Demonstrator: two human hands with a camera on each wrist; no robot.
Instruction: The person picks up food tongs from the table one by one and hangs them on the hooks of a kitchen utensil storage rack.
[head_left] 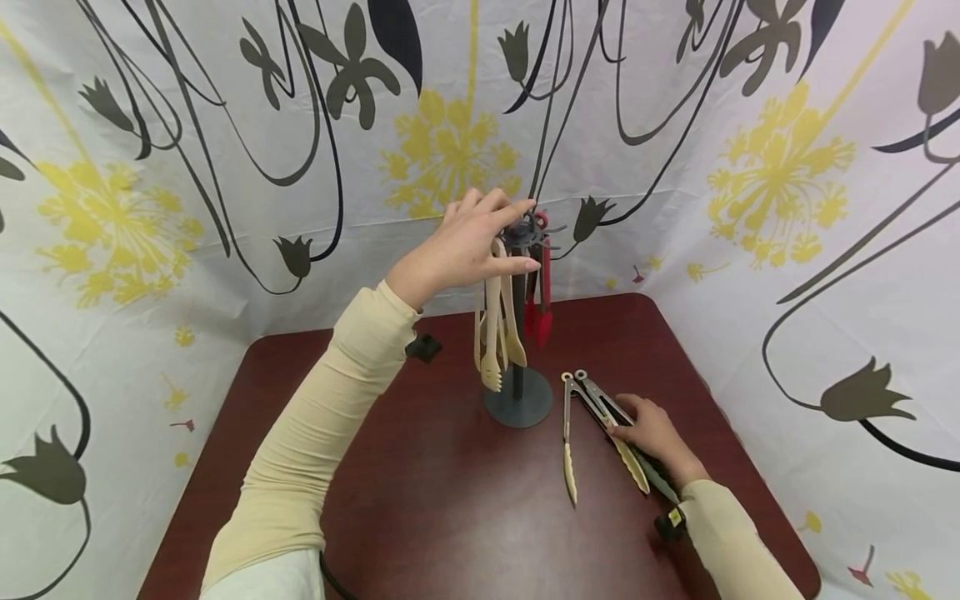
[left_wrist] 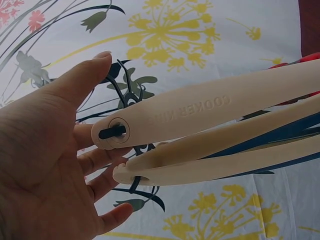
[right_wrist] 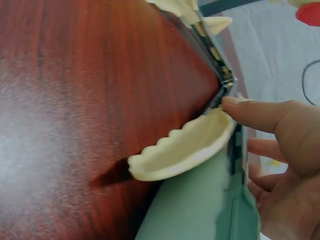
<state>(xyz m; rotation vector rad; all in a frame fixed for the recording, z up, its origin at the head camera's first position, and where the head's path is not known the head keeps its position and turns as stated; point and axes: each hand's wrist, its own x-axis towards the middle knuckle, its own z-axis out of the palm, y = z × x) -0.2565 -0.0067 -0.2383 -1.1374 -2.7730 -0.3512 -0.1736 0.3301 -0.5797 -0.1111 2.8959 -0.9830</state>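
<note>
My left hand (head_left: pixel 480 237) is raised at the top of a dark utensil stand (head_left: pixel 519 408), thumb and fingers spread. Cream tongs (head_left: pixel 491 333) hang from its hooks just under this hand. In the left wrist view, the fingers reach behind the hooked end of a cream handle (left_wrist: pixel 200 107), with the thumb standing free above. On the table to the right, my right hand (head_left: pixel 654 435) holds tongs. Its thumb presses by a scalloped cream tip (right_wrist: pixel 182 145), while other fingers lie behind the metal arm of green-tipped tongs (right_wrist: pixel 200 200). Cream-tipped metal tongs (head_left: pixel 570 475) lie spread beside them.
Red utensils (head_left: pixel 544 325) hang on the stand's right side. The dark red wooden table (head_left: pixel 420 500) is backed by a floral-printed white cloth (head_left: pixel 360 275). A small black object (head_left: pixel 424 347) shows beside the left wrist, and another black device sits at the right wrist.
</note>
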